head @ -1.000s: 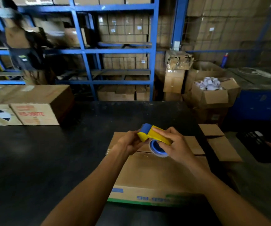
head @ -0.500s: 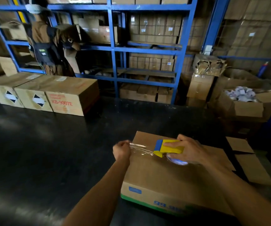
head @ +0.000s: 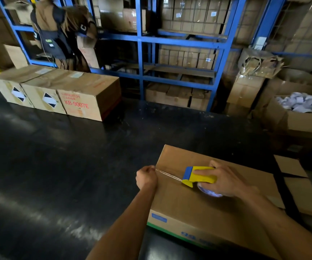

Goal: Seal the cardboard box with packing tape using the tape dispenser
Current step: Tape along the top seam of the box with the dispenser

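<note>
Over the cardboard box [head: 198, 209], right hand [head: 224, 182] grips tape dispenser [head: 198, 176]; left hand [head: 146, 178] pinches tape [head: 168, 175] at the box's left edge

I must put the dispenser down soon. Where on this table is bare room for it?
The dark table is bare left of the cardboard box, between it and the row of boxes at the far left. Crowded: the box top, where the left hand and right hand stretch tape from the tape dispenser.

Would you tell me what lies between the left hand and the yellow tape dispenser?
In the head view, a taut strip of clear tape spans from the left hand to the dispenser.
</note>
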A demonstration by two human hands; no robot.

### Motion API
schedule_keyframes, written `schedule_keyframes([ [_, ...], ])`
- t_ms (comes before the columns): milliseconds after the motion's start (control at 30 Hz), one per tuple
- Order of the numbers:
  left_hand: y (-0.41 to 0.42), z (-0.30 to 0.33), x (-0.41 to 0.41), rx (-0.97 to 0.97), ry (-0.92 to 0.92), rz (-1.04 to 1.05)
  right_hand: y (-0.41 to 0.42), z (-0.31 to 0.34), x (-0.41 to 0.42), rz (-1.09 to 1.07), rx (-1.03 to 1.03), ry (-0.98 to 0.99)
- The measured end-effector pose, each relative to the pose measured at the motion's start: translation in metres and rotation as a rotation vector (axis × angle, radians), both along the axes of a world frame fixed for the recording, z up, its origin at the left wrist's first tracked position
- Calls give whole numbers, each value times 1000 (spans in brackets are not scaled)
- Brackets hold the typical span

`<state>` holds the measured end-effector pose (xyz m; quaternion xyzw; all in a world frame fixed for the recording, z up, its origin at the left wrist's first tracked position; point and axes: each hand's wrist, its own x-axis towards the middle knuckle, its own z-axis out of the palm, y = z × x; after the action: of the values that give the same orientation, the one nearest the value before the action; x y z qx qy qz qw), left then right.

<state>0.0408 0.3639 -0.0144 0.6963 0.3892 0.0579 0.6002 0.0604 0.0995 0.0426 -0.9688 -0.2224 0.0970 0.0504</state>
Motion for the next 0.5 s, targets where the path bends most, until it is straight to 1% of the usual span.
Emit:
schedule_keyframes([
  [100,3,-2,4,-16,61,-42,0,-2,1,-4,-21,-13],
  [200,10,2,7,-92,159,-92,0,-5,3,-3,-28,-20],
  [267,14,2,7,-116,220,-163,1,-6,5,-3,-24,-12],
  [300,15,3,5,-95,231,-202,2,-7,6,-1,-23,-11],
  [333,14,2,1,-45,239,-218,2,-7,6,2,-23,-11],
  [400,11,-4,-5,189,204,-229,1,-7,7,6,-14,-7],
  [467,3,-10,-12,473,1,-338,0,-8,7,13,-1,-2],
  [500,-3,-10,-15,595,-96,-454,1,-7,7,21,2,-7],
])
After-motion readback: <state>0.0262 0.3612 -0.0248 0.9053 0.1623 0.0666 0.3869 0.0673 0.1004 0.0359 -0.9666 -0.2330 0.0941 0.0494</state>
